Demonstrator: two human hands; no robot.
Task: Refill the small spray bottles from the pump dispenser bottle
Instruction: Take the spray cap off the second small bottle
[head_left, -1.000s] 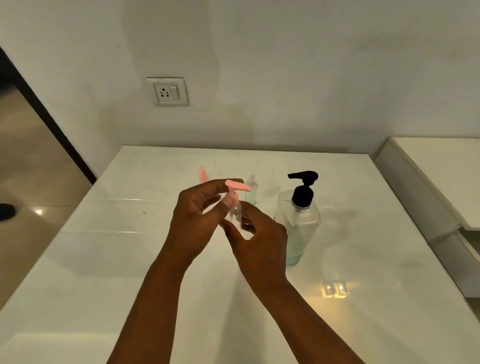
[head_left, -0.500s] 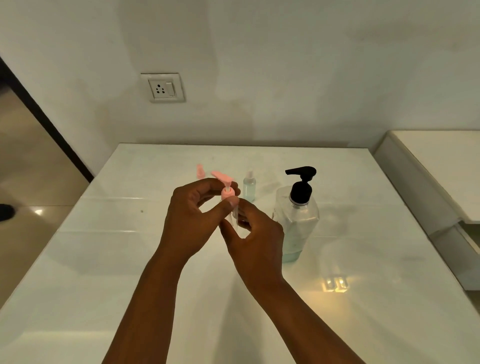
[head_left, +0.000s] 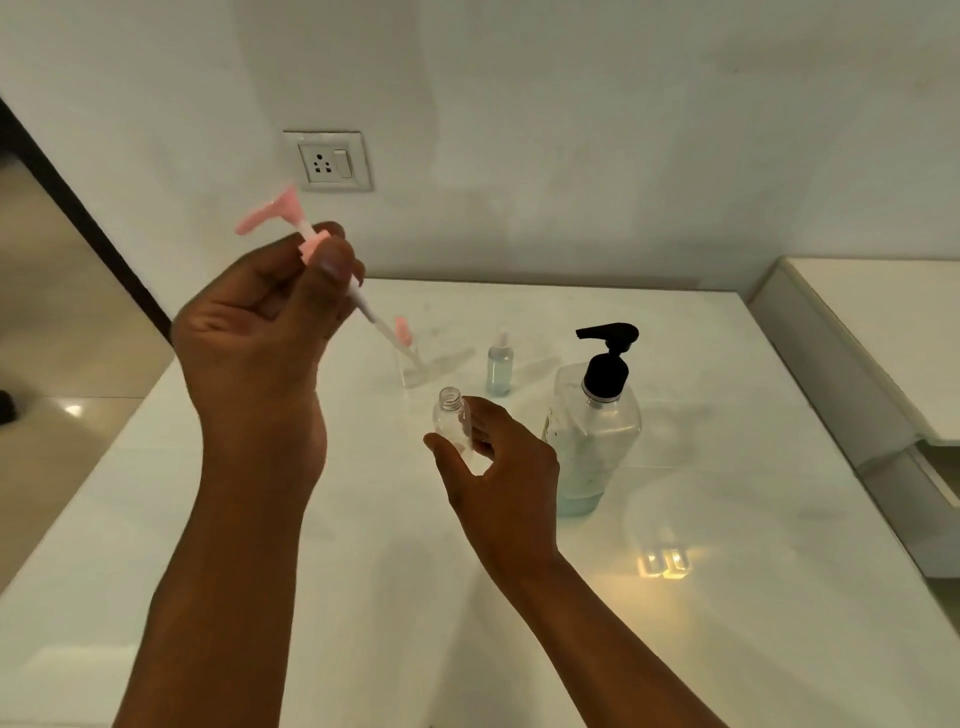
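On the white table (head_left: 727, 597) stands the pump dispenser bottle (head_left: 592, 431). Beside it, the right hand (head_left: 504, 467) pinches an uncapped small bottle (head_left: 453, 423) between thumb and fingers. The raised left hand (head_left: 265, 332) grips the pink pump top (head_left: 306, 239).

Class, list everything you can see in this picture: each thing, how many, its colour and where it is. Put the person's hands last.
Pump bottle: one, clear with black pump, right of table centre.
Open small bottle: one, clear, in right hand.
Pink pump top: one, with white tube, in left hand.
Small bottles on table: two, one clear bluish, one with pink top, further back.
Table: one, white, glossy.
Wall socket: one, white, on wall.
Hands: left raised, right lower.
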